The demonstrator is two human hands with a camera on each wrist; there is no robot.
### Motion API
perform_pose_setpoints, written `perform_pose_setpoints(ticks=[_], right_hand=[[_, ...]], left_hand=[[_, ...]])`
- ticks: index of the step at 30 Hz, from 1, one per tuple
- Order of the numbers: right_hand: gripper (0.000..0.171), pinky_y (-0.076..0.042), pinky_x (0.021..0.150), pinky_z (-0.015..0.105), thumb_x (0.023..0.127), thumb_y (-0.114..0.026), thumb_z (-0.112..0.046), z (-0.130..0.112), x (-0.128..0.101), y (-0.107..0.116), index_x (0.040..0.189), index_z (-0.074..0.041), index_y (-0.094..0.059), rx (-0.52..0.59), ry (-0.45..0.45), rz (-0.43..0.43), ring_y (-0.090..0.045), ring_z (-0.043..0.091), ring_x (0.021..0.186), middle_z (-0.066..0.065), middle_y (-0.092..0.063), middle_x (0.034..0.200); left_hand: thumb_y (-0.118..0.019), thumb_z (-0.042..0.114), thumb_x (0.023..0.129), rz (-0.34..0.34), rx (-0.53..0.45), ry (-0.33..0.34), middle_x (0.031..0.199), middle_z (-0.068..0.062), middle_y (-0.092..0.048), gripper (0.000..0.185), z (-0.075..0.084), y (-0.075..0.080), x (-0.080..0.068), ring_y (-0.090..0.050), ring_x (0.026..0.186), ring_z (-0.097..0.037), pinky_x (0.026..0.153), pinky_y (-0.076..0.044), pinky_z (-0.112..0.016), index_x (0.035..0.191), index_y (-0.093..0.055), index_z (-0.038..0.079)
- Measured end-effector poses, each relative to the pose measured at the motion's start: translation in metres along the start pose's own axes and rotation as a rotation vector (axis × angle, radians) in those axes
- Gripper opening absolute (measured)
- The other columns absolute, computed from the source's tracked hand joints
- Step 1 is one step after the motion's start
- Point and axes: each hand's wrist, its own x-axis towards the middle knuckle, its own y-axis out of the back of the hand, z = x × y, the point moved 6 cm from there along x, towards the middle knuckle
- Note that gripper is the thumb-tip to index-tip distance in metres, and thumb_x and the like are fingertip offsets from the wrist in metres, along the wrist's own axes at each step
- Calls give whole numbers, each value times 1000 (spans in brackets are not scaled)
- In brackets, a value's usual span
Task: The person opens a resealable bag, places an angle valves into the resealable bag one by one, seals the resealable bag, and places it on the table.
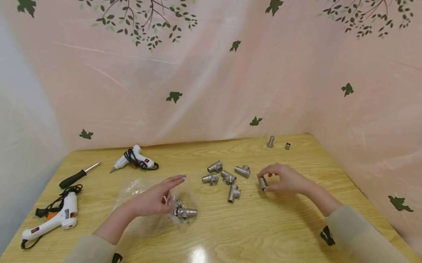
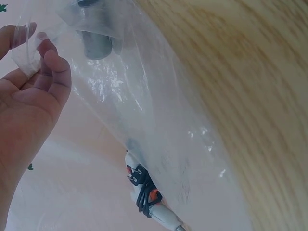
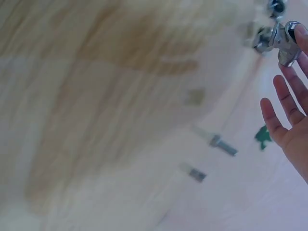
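My right hand [image 1: 285, 179] pinches a silvery metal tee fitting [image 1: 262, 182] between thumb and fingers, low over the table. In the right wrist view, that tee fitting [image 3: 287, 50] sits at the fingertips while the other fingers spread apart. On the left, my left hand [image 1: 150, 201] pinches the edge of a clear plastic bag [image 1: 140, 227]; in the left wrist view the film of the bag [image 2: 159, 115] passes between its curled fingers. Metal fittings [image 1: 187, 213] lie at the bag's mouth, partly hidden by the hand. Several loose tee fittings [image 1: 234, 193] lie between the hands.
A white glue gun [image 1: 136, 158] with its cord wrapped lies at the back, another glue gun [image 1: 56, 220] at the left edge. A black-handled screwdriver [image 1: 78, 176] is near them. A bolt-like metal piece [image 1: 271, 141] and a small metal piece [image 1: 287, 145] lie back right.
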Motion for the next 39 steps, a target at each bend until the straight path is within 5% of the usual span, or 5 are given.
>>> perform_pose_setpoints(ticks=[17,27,33,39], right_hand=[[47,-49,79,44,74,-79,-31,-87,34,-8,117,-14,-66,-2,112,81,-59,24,92,1,-65,111],[47,-50,73,41,74,-80,-30,-128,57,-41,116,-14,-67,96,195,120,-60,22,83,-1,-68,103],[47,-51,76,39,73,-80,-32,-144,70,-62,115,-18,-67,160,157,84,-57,14,84,-4,-66,107],[46,-48,72,23,73,-81,-32,-159,85,-80,115,-19,-68,183,145,50,-57,11,81,-8,-67,102]], left_hand=[[-57,-2,85,0,-15,14,156,-10,-17,74,-4,0,2,-46,68,-7,62,-45,-23,150,-23,5],[-56,-5,82,9,-12,2,154,-17,-19,75,-1,1,1,-46,68,-8,62,-45,-23,149,-23,2],[-56,-7,81,8,-35,3,154,-18,-19,75,1,1,1,-46,68,-8,61,-44,-22,149,-24,2],[-57,-5,81,8,-35,28,155,-14,-18,77,-1,1,1,-46,67,-8,60,-44,-22,150,-24,6]])
